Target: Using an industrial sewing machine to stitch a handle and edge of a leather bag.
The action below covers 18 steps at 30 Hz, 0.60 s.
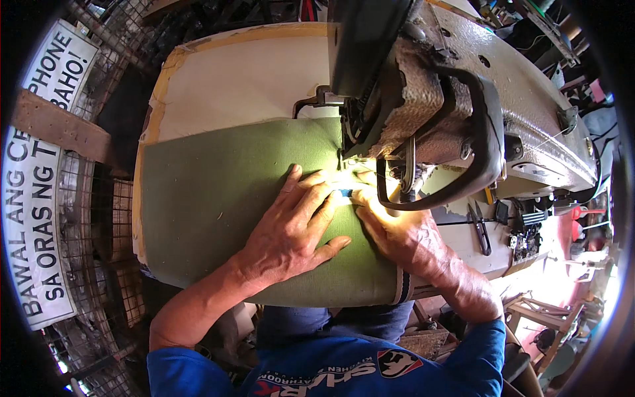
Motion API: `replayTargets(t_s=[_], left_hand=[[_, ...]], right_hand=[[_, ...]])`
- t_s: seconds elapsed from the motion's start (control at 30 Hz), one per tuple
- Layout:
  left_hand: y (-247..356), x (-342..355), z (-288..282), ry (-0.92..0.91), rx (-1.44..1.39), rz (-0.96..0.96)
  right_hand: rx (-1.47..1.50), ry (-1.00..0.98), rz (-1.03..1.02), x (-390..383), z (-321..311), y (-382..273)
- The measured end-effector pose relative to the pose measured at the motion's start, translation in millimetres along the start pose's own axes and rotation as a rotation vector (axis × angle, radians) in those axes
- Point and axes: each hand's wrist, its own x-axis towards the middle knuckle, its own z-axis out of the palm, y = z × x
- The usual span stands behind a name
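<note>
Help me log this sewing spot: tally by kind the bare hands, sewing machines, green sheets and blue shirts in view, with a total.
Bare hands: 2 (left hand, right hand)
Sewing machine: 1
Green sheet: 1
Blue shirt: 1
Total: 5

Left forearm (208, 301): reaching up from the lower left, bare and slanting rightward;
Left hand (291, 221): lying palm down, its back facing up; the fingers are bending rightward and the thumb (335, 247) is sticking out below, well apart from them;
Right forearm (463, 284): coming up from the lower right, bare and angling leftward;
Right hand (407, 231): turning its back upward, fingers pointing toward the left hand; glare is partly hiding the fingertips, so their grip is remaining unclear;
Spacing: both hands are working close together
</note>
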Motion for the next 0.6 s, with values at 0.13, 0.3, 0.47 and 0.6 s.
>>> replayTargets(t_s=[0.13,0.3,0.47,0.6], left_hand=[[0.0,0.4,0.1,0.000,0.013,0.009],[4.5,-0.6,-1.3,-0.015,0.092,0.019],[8.3,-3.8,-4.4,-0.087,0.104,-0.028],[7.0,-5.4,-4.0,-0.078,0.097,-0.017]], right_hand=[[0.086,-0.021,0.097,4.2,-0.3,-8.9],[0.246,0.032,0.118,6.4,2.0,-8.9],[0.368,-0.015,0.130,1.8,4.3,-7.8],[0.144,-0.038,-0.084,1.6,3.1,-13.6]])
